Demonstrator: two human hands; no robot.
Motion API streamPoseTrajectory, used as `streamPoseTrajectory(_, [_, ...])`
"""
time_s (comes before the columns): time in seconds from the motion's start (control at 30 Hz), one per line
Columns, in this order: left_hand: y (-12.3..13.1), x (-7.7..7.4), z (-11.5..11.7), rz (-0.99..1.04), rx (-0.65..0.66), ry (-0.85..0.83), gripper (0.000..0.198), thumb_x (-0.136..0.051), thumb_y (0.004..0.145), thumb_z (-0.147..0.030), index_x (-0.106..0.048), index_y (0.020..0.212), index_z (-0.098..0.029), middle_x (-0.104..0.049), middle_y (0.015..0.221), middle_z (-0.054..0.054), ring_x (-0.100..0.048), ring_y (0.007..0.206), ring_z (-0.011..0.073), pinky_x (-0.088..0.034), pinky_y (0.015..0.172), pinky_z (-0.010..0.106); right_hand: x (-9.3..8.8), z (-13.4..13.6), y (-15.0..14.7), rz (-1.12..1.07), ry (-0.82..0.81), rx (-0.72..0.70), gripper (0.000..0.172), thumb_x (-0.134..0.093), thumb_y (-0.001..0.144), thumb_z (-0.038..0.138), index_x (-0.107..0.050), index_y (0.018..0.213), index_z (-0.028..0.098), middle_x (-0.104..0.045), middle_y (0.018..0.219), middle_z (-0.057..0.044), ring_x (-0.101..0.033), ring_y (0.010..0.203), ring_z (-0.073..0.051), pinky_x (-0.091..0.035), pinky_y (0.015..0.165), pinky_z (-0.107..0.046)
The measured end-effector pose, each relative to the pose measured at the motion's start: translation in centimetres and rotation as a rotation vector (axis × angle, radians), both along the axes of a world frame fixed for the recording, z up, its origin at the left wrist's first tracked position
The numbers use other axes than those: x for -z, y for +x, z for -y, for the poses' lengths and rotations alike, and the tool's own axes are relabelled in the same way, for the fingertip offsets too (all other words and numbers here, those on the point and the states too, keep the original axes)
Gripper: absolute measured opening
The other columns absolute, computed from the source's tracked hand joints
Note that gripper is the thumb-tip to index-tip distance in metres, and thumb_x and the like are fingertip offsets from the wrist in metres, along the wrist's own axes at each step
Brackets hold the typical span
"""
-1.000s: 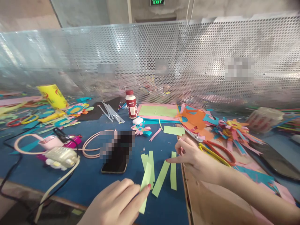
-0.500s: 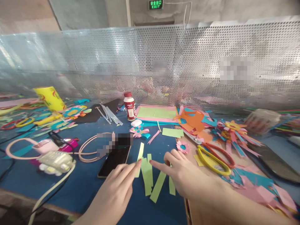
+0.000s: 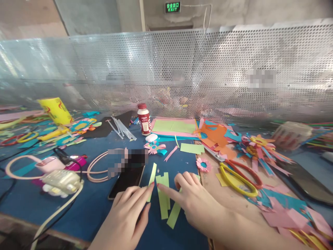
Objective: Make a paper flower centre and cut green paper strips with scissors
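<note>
My left hand (image 3: 128,215) lies over the blue tabletop with its fingers stretched out, fingertips on a narrow light-green paper strip (image 3: 153,173). From the right, my right hand (image 3: 197,199) reaches in with its index finger extended and the other fingers curled; its fingertip touches or hovers just over the top of another green paper strip (image 3: 163,206). That strip overlaps a shorter one (image 3: 167,180) beside it. A slanted green strip (image 3: 173,216) runs partly under my right hand. Another strip is mostly hidden by that hand.
A black phone (image 3: 127,178) lies left of the strips, near a power strip (image 3: 61,182) with cables. Scissors (image 3: 240,178) with yellow and red handles lie at right, beside a pink paper ring (image 3: 203,164). Behind stand a bottle (image 3: 144,119) and a perforated metal screen (image 3: 156,62).
My right index fingertip has moved left, from the shorter strip to the longer one. My left fingertips have come slightly down and left along their strip, which has shifted a little left.
</note>
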State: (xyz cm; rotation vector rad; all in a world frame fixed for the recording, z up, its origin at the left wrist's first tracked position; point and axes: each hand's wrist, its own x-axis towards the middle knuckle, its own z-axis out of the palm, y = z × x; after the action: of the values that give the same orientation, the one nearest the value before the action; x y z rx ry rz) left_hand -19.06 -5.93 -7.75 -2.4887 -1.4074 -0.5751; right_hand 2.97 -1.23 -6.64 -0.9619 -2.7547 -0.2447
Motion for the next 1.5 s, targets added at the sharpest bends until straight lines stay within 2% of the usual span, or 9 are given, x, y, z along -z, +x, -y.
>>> streamPoseTrajectory(0.17, [-0.1, 0.1, -0.1, 0.042, -0.011, -0.008, 0.054, -0.049, 0.084, -0.023, -0.035, 0.136, -0.022, -0.063, 0.105, 0.006, -0.056, 0.096, 0.0190, -0.048, 0.074, 0.027, -0.1, 0.1, 0.0, 0.010, -0.044, -0.010, 0.055, -0.049, 0.076, 0.011, -0.043, 0.127, 0.033, -0.045, 0.089, -0.006, -0.039, 0.079, -0.020, -0.034, 0.068, -0.030])
streamPoseTrajectory(0.4, [0.2, -0.1, 0.5, 0.123, 0.063, -0.030, 0.057, -0.048, 0.085, -0.023, -0.029, 0.138, -0.025, -0.059, 0.118, 0.007, -0.053, 0.107, 0.0197, -0.049, 0.083, 0.028, -0.4, 0.5, -0.1, -0.008, -0.008, -0.033, 0.082, -0.048, 0.068, 0.006, -0.018, 0.142, 0.026, -0.048, 0.093, -0.009, -0.040, 0.079, -0.022, -0.037, 0.070, -0.034])
streamPoseTrajectory(0.5, [0.2, -0.5, 0.7, 0.069, 0.117, -0.059, 0.061, -0.050, 0.083, -0.024, -0.027, 0.139, -0.024, -0.057, 0.123, 0.006, -0.051, 0.112, 0.0177, -0.048, 0.087, 0.025, -0.9, 0.6, -0.2, -0.001, -0.007, -0.043, 0.086, -0.049, 0.065, 0.006, -0.016, 0.143, 0.024, -0.050, 0.094, -0.009, -0.042, 0.080, -0.022, -0.040, 0.070, -0.035])
streamPoseTrajectory(0.6, [0.1, -1.0, 0.7, -0.012, 0.133, -0.088, 0.062, -0.051, 0.083, -0.025, -0.026, 0.140, -0.023, -0.055, 0.125, 0.005, -0.050, 0.113, 0.0163, -0.047, 0.089, 0.023, -1.7, 0.8, 0.3, 0.037, 0.011, 0.029, 0.089, -0.053, 0.061, 0.010, -0.017, 0.143, 0.014, -0.055, 0.096, -0.011, -0.047, 0.081, -0.024, -0.043, 0.071, -0.038])
streamPoseTrajectory(0.73, [0.4, -1.0, 0.7, -0.056, 0.097, -0.071, 0.057, -0.052, 0.083, -0.031, -0.033, 0.137, -0.024, -0.057, 0.123, 0.004, -0.049, 0.114, 0.0181, -0.049, 0.087, 0.025, -1.6, 2.1, 2.0, 0.133, 0.138, 0.135, 0.068, -0.058, 0.065, 0.022, -0.045, 0.130, 0.006, -0.060, 0.104, -0.020, -0.055, 0.091, -0.033, -0.048, 0.071, -0.044])
streamPoseTrajectory(0.9, [0.2, -0.1, 0.5, -0.063, 0.020, -0.013, 0.046, -0.052, 0.082, -0.036, -0.048, 0.127, -0.029, -0.054, 0.125, 0.004, -0.049, 0.115, 0.0233, -0.049, 0.087, 0.033, 2.0, 3.8, 3.0, 0.041, 0.342, 0.027, 0.037, -0.045, 0.082, 0.023, -0.059, 0.115, 0.017, -0.062, 0.112, -0.016, -0.061, 0.095, -0.033, -0.050, 0.071, -0.042])
streamPoseTrajectory(1.03, [0.1, 0.0, 0.4, -0.094, 0.044, 0.018, 0.042, -0.052, 0.082, -0.035, -0.051, 0.123, -0.028, -0.049, 0.131, 0.005, -0.047, 0.118, 0.0244, -0.047, 0.091, 0.034, 3.5, 3.9, 2.2, -0.009, 0.410, -0.003, 0.033, -0.041, 0.084, 0.016, -0.061, 0.110, 0.012, -0.064, 0.109, -0.017, -0.062, 0.096, -0.031, -0.050, 0.075, -0.039])
streamPoseTrajectory(1.27, [0.7, -1.3, 0.4, -0.223, 0.202, 0.062, 0.045, -0.050, 0.084, -0.033, -0.045, 0.129, -0.028, -0.048, 0.133, -0.001, -0.045, 0.122, 0.0222, -0.047, 0.094, 0.036, 2.5, 3.9, 1.8, 0.001, 0.412, -0.035, 0.032, -0.041, 0.084, 0.016, -0.063, 0.105, 0.008, -0.064, 0.107, -0.018, -0.062, 0.097, -0.030, -0.050, 0.077, -0.042])
streamPoseTrajectory(1.5, [0.5, -1.1, 0.6, -0.152, 0.201, 0.017, 0.043, -0.051, 0.084, -0.035, -0.049, 0.125, -0.023, -0.053, 0.129, 0.000, -0.047, 0.121, 0.0201, -0.046, 0.096, 0.033, 1.9, 3.7, 1.6, -0.011, 0.349, -0.047, 0.034, -0.041, 0.084, 0.020, -0.065, 0.104, 0.008, -0.063, 0.109, -0.019, -0.061, 0.099, -0.031, -0.051, 0.077, -0.041])
